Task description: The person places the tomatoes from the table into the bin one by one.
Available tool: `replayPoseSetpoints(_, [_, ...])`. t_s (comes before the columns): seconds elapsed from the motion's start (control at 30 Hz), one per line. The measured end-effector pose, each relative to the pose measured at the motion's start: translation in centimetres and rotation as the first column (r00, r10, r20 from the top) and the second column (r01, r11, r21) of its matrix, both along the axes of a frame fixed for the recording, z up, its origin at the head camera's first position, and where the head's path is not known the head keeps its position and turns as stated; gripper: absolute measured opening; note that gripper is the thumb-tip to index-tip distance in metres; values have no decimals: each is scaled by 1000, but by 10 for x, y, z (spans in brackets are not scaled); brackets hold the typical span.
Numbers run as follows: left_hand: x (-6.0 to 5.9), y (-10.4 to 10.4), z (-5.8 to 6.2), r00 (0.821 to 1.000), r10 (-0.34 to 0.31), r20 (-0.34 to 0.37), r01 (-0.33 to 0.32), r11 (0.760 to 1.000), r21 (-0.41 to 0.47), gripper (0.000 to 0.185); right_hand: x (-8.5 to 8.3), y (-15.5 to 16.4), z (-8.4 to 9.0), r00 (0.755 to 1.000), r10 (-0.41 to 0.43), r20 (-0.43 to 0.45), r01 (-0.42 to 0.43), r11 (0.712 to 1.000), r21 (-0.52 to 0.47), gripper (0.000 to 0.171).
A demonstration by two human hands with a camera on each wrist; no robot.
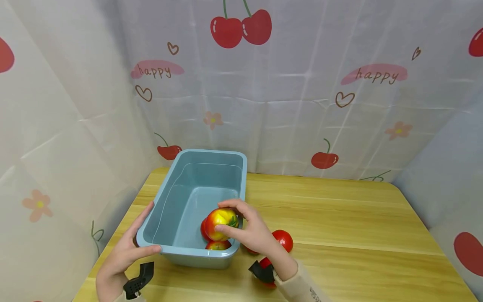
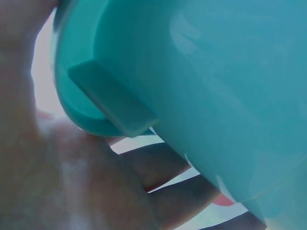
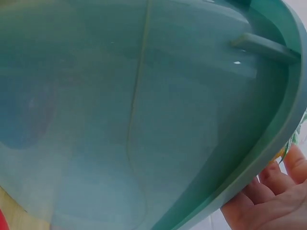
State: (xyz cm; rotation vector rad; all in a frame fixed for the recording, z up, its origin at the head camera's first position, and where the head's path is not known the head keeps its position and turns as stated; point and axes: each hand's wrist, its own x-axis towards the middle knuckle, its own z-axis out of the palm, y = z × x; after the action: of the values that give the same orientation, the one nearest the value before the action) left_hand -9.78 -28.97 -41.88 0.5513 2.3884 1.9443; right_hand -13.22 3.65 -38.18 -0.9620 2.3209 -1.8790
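The right hand (image 1: 253,233) has its grip curled round a red-yellow apple (image 1: 220,222) over the blue tub's (image 1: 177,250) near end; the left hand (image 1: 126,251) clasps the tub's near-left rim on the counter (image 1: 339,226).

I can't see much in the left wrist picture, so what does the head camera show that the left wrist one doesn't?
Only the head view shows the right hand holding a red-yellow apple over the blue tub, more fruit inside, a red fruit on the wooden table, and the cherry-print curtain. Only the left wrist view shows a rib under the tub's rim close up. Both show the left hand gripping the tub.
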Motion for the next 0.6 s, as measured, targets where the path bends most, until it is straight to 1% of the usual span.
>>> replayPoseSetpoints(0.1, [0,1,0,1000,2,-3,-2,1000,-4,97,1,0,-1,999,-7,-46,9,999,42,39])
replayPoseSetpoints(0.17, [0,1,0,1000,5,-4,-5,1000,-7,97,2,1,-1,998,-20,-54,24,998,66,38])
replayPoseSetpoints(0.23, [0,1,0,1000,9,-3,-9,1000,-10,97,2,2,-1,999,-36,-40,39,997,73,38])
replayPoseSetpoints(0.37, [0,1,0,1000,13,5,-13,1000,-9,97,7,7,3,997,-79,15,77,994,77,40])
replayPoseSetpoints(0.5, [0,0,0,1000,5,6,-5,1000,3,97,16,14,17,991,-126,38,122,989,82,39])
replayPoseSetpoints(0.6, [0,0,0,1000,-10,3,10,1000,17,96,22,19,24,989,-146,33,144,987,72,38])
